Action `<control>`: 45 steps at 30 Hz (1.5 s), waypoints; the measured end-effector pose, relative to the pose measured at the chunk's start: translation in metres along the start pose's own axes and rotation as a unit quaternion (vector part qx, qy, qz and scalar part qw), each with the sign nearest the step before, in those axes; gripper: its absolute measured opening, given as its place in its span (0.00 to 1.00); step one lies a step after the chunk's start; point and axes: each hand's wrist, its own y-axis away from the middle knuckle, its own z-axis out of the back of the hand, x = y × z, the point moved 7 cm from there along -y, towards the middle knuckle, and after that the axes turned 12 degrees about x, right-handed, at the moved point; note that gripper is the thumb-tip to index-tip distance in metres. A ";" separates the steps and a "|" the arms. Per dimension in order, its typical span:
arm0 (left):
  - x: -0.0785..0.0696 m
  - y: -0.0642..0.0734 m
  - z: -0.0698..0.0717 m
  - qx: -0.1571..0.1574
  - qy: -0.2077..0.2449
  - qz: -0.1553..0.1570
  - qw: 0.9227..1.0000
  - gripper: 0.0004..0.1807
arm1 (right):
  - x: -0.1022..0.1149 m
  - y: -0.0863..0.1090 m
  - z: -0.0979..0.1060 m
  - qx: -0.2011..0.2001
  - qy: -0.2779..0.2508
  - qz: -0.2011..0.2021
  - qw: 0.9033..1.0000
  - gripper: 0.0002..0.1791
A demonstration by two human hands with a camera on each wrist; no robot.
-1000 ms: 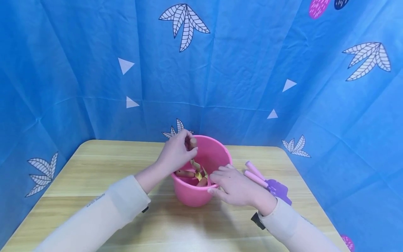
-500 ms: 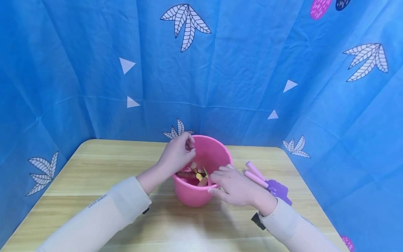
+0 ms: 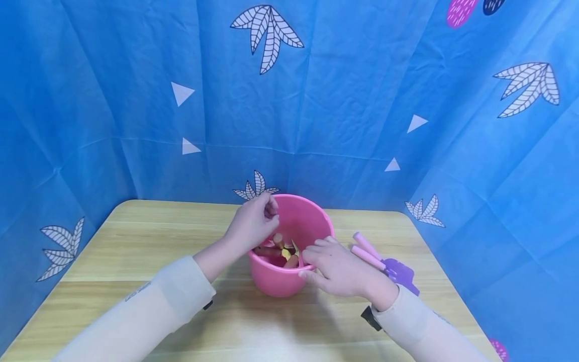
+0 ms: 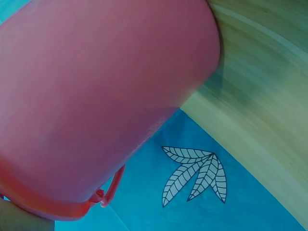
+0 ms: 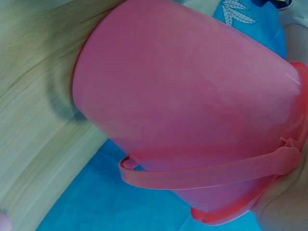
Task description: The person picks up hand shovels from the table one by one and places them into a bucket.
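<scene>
A pink bucket (image 3: 276, 282) stands upright on the wooden table. Inside it lie several small tools with brown wooden handles (image 3: 269, 251) and yellow parts; their working ends are mostly hidden. My left hand (image 3: 253, 220) is above the bucket's left rim, fingers loosely curled, nothing between them. My right hand (image 3: 336, 266) grips the right rim, its thumb outside and its fingers over the edge. The bucket's wall (image 4: 106, 96) fills much of the left wrist view. In the right wrist view the bucket's carrying handle (image 5: 202, 177) hangs down along its side.
Right of the bucket, purple toy tools (image 3: 399, 274) with pink handles (image 3: 368, 255) lie on the table (image 3: 158, 236). A blue patterned cloth (image 3: 289, 100) hangs behind the table and along its sides.
My left hand has let go of a wooden-handled tool, which dropped into the bucket among the others. The right hand has stayed on the rim.
</scene>
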 end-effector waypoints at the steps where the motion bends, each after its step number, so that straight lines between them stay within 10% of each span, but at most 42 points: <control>1: 0.001 0.001 0.000 0.000 0.001 0.003 1.000 0.11 | 0.000 0.000 0.000 0.001 -0.001 0.000 1.000 0.22; 45: -0.014 0.021 -0.025 0.122 -0.075 -0.008 0.990 0.11 | -0.003 0.000 -0.001 -0.001 -0.004 -0.006 1.000 0.20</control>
